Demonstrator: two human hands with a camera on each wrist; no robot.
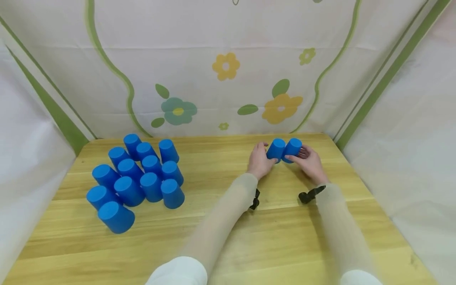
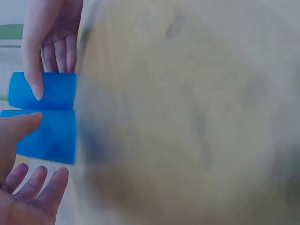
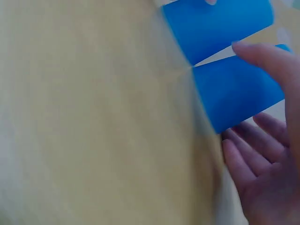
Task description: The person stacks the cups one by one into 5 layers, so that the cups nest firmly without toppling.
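Two upside-down blue cups stand side by side at the table's far right, their lower rims touching. My left hand [image 1: 261,160] is around the left blue cup [image 1: 276,148], thumb across its near side. In the left wrist view the other fingers [image 2: 40,187] curve beside that cup, with a small gap showing. My right hand [image 1: 310,163] holds the right blue cup [image 1: 293,147] between its thumb in front and its fingers on the outer side. The right wrist view shows those fingers [image 3: 253,150] at the cup's wall.
On the left of the wooden table [image 1: 221,221], several more upside-down blue cups [image 1: 130,192] stand in a close cluster. A white flowered cloth [image 1: 199,71] hangs along the back edge, and white cloth [image 1: 420,130] hangs at the sides.
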